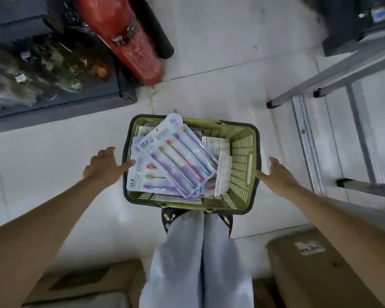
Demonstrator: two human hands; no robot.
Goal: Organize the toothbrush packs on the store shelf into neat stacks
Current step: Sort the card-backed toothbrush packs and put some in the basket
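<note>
My left hand (102,165) and right hand (278,177) were both spread, fingers apart, each grip holding nothing; the left fingertips were touching or just beside the left rim of the green basket (245,152), and the right hand sat just beside its right wall, though I could not tell whether it made contact. The toothbrush packs (178,158) lay in a loose, crossed heap inside the basket on the floor (53,163), the top pack tilted with one corner projecting over the far rim. In my judgement, the main hazard was spillage: if I lifted the basket by its sides unevenly, the overhanging pack could slide out, and the slick blister fronts would let the others follow. A grip on the thin slotted walls could also flex them and slip. The basket stood directly against my feet (171,218), so a forward step risked kicking it. Surrounding obstructions were a red cylinder (129,38) near the far left, a dark low shelf (60,103) of bottled goods on the left, a metal ladder (320,138) on the right, and cardboard boxes (309,263) behind on both sides, which limited room to turn while carrying.
</note>
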